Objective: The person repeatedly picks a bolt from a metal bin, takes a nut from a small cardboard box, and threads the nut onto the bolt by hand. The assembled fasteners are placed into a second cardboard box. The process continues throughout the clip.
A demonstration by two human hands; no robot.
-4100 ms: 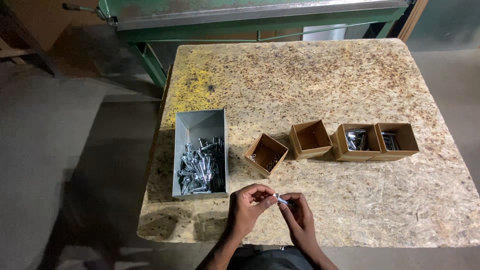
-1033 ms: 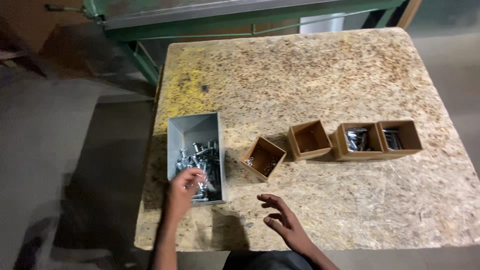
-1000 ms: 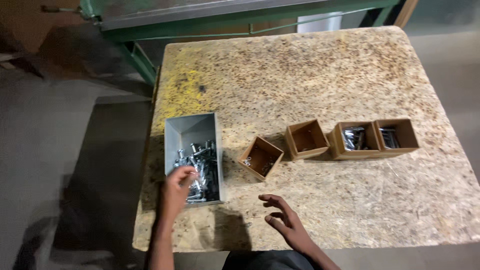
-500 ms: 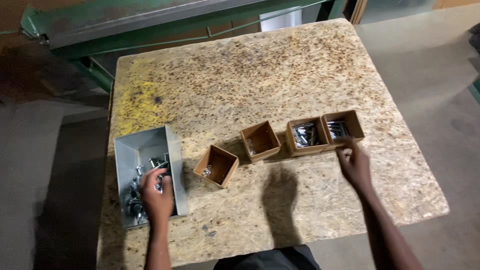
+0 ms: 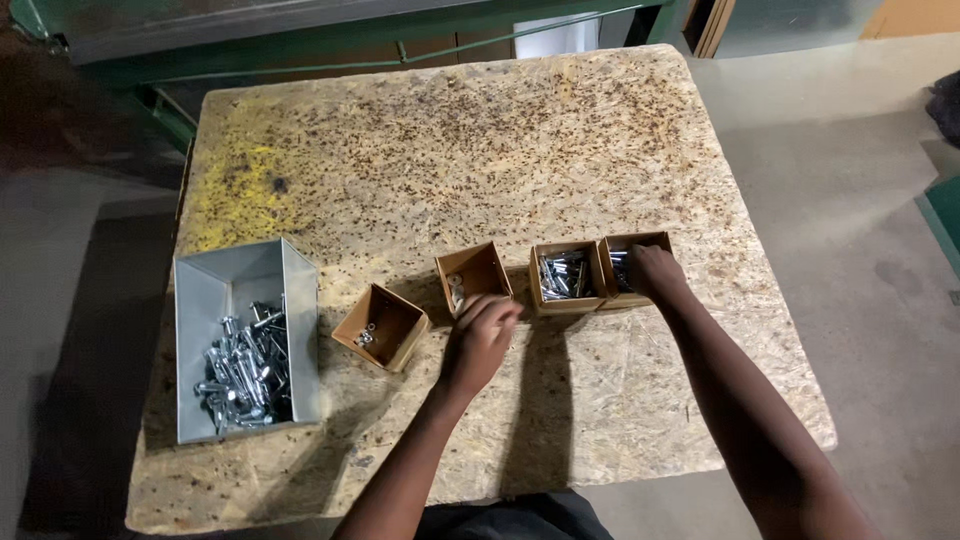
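While left hand (image 5: pixel 480 335) rests fingertips on near rim of second cardboard box (image 5: pixel 473 277), loosely curled, grasp not discernible, right hand (image 5: pixel 655 272) dips into far-right cardboard box (image 5: pixel 625 258) of metal parts; hold there also hidden; boxes in left-right row on tabletop (image 5: pixel 480 150); grey bin (image 5: pixel 245 340) of bolts well left of both hands

I'm looking at a workshop: a rough chipboard worktable (image 5: pixel 560 150) on bare concrete floor (image 5: pixel 860 180), a green steel machine frame (image 5: pixel 300 50) behind that table, a grey metal bin of bolts (image 5: pixel 245 345) on it.
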